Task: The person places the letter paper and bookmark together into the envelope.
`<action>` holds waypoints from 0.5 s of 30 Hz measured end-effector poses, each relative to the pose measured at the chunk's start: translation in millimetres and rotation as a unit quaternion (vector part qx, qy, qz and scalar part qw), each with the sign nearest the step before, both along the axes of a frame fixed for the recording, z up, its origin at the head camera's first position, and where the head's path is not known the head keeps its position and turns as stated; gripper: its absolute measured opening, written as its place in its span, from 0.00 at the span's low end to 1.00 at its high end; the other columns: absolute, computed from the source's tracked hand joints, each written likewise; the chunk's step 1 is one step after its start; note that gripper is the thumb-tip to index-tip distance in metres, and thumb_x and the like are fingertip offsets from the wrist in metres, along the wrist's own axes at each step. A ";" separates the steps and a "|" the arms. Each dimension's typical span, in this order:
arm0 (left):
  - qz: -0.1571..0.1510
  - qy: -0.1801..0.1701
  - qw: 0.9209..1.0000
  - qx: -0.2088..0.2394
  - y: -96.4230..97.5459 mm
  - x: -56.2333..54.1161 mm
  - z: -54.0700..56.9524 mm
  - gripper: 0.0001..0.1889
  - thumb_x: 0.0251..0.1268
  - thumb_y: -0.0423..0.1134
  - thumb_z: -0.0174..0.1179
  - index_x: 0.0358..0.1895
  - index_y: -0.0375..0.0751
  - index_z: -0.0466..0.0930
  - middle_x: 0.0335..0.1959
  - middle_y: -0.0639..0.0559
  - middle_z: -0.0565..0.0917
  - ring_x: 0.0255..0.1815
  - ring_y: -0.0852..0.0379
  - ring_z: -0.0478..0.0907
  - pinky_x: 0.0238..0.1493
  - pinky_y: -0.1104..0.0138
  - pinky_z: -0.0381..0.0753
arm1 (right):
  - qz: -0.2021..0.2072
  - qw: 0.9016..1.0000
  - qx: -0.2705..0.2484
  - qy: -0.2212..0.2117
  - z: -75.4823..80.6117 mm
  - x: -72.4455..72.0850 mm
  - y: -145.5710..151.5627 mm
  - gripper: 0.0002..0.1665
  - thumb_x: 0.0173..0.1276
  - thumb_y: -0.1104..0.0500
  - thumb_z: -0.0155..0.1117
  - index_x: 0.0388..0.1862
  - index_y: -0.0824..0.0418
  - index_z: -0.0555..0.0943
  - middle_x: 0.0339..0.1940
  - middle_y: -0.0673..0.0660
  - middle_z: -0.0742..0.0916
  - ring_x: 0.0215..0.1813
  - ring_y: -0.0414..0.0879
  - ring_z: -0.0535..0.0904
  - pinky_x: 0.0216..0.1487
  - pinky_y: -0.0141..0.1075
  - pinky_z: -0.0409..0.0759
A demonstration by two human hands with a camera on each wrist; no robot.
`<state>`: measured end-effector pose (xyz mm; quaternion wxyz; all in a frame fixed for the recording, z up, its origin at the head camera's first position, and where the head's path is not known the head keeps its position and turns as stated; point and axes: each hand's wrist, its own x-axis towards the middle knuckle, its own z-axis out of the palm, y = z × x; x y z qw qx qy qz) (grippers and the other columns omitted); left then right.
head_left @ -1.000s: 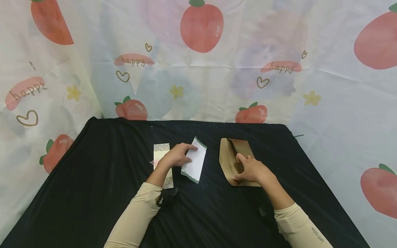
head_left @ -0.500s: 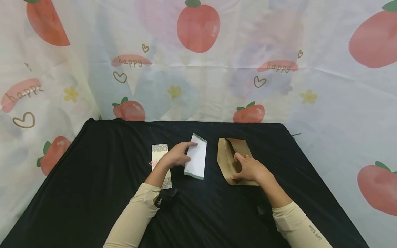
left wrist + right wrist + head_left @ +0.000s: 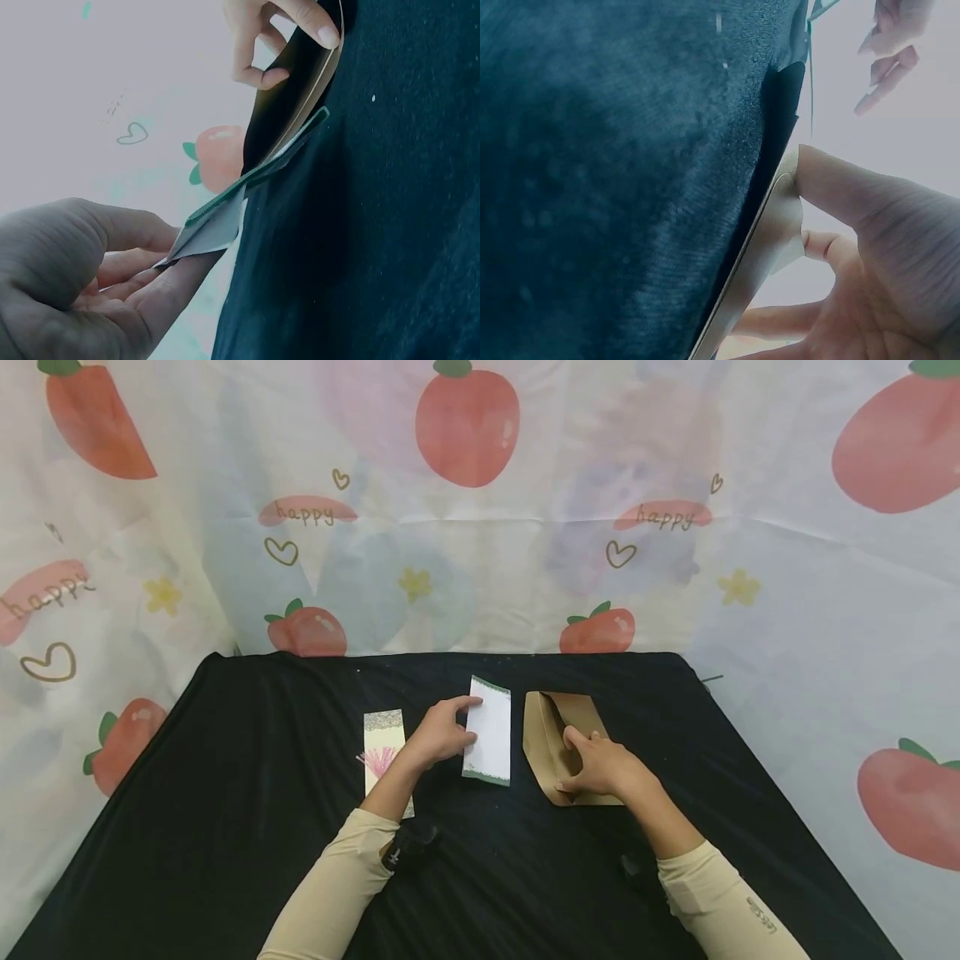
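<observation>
A folded white paper (image 3: 493, 735) with green borders is pinched in my left hand (image 3: 438, 737), thumb and fingers on its left edge. In the left wrist view the folded paper (image 3: 214, 225) tilts toward the open mouth of a brown envelope (image 3: 281, 120). On the right of the cloth lies that kraft envelope (image 3: 542, 752), its flap spread to the left. My right hand (image 3: 609, 770) grips it at the mouth, thumb at the near edge and fingers curled at the opening. In the right wrist view the thumb presses the envelope's edge (image 3: 754, 270).
A cream card (image 3: 384, 727) with patterned ends and a pink tassel (image 3: 378, 760) lies left of the paper, partly under my left forearm. Black cloth (image 3: 285, 810) covers the table. A fruit-print curtain (image 3: 495, 560) hangs behind and at the sides.
My left hand has moved right with the folded paper, nearer the envelope, and turned it more upright. The right hand stays on the envelope. The view has shifted slightly.
</observation>
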<state>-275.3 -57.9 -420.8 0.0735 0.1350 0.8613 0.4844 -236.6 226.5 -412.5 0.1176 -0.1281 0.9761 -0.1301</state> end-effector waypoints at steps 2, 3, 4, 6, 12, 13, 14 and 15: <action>-0.002 -0.009 1.000 0.006 2.9 0.7 0.6 0.32 0.63 0.21 0.63 0.72 0.37 0.74 0.64 0.34 0.75 0.33 0.53 0.82 0.32 0.65 0.83 | 0.001 1.000 0.000 0.000 0.1 0.0 0.4 0.37 0.57 0.44 0.83 0.53 0.56 0.69 0.43 0.65 0.76 0.36 0.60 0.77 0.37 0.52 0.76; -0.004 -0.014 1.000 0.006 4.1 1.0 0.7 0.33 0.63 0.21 0.62 0.73 0.38 0.74 0.65 0.34 0.74 0.32 0.53 0.81 0.32 0.65 0.83 | 0.002 1.000 0.000 0.001 0.0 -0.1 0.7 0.37 0.57 0.44 0.83 0.52 0.56 0.69 0.43 0.65 0.76 0.35 0.60 0.77 0.36 0.52 0.76; -0.009 -0.019 1.000 0.008 5.2 1.4 0.7 0.33 0.63 0.21 0.62 0.73 0.38 0.73 0.66 0.34 0.74 0.31 0.53 0.81 0.32 0.65 0.83 | 0.002 1.000 0.000 0.001 0.1 -0.2 1.0 0.37 0.57 0.44 0.83 0.52 0.56 0.68 0.43 0.65 0.75 0.35 0.60 0.77 0.36 0.52 0.76; -0.020 -0.026 0.999 0.011 7.3 2.1 0.7 0.34 0.62 0.20 0.60 0.74 0.39 0.73 0.68 0.34 0.74 0.29 0.53 0.79 0.32 0.65 0.83 | 0.003 1.000 -0.001 0.001 0.2 -0.6 1.2 0.36 0.57 0.45 0.82 0.52 0.56 0.68 0.42 0.64 0.75 0.34 0.59 0.77 0.36 0.52 0.76; -0.053 -0.043 0.997 0.039 13.1 3.6 -2.9 0.35 0.62 0.16 0.56 0.75 0.39 0.72 0.69 0.32 0.72 0.29 0.54 0.80 0.36 0.62 0.87 | 0.004 1.000 -0.002 -0.010 0.0 -1.1 -0.1 0.35 0.60 0.45 0.81 0.52 0.56 0.68 0.45 0.66 0.75 0.34 0.59 0.76 0.35 0.50 0.75; -0.057 -0.045 0.996 0.044 14.4 3.4 -3.8 0.35 0.62 0.16 0.56 0.75 0.39 0.72 0.68 0.33 0.72 0.29 0.54 0.81 0.36 0.61 0.87 | 0.005 1.000 -0.003 -0.011 -0.2 -1.0 0.0 0.35 0.60 0.45 0.81 0.52 0.56 0.68 0.45 0.66 0.76 0.34 0.59 0.76 0.36 0.50 0.75; -0.059 -0.047 0.996 0.048 16.0 3.0 -5.0 0.35 0.63 0.16 0.56 0.75 0.39 0.72 0.68 0.33 0.73 0.29 0.54 0.81 0.37 0.61 0.87 | 0.003 1.000 -0.002 -0.011 -0.3 -0.6 -0.1 0.35 0.59 0.45 0.81 0.52 0.56 0.68 0.46 0.66 0.76 0.35 0.59 0.76 0.36 0.50 0.75; -0.061 -0.049 0.996 0.050 17.6 2.4 -6.1 0.35 0.63 0.16 0.56 0.74 0.39 0.72 0.68 0.33 0.73 0.29 0.53 0.81 0.36 0.61 0.88 | 0.002 1.000 -0.004 -0.011 -0.6 -0.3 0.1 0.35 0.59 0.45 0.82 0.52 0.56 0.68 0.45 0.66 0.76 0.35 0.59 0.76 0.36 0.50 0.75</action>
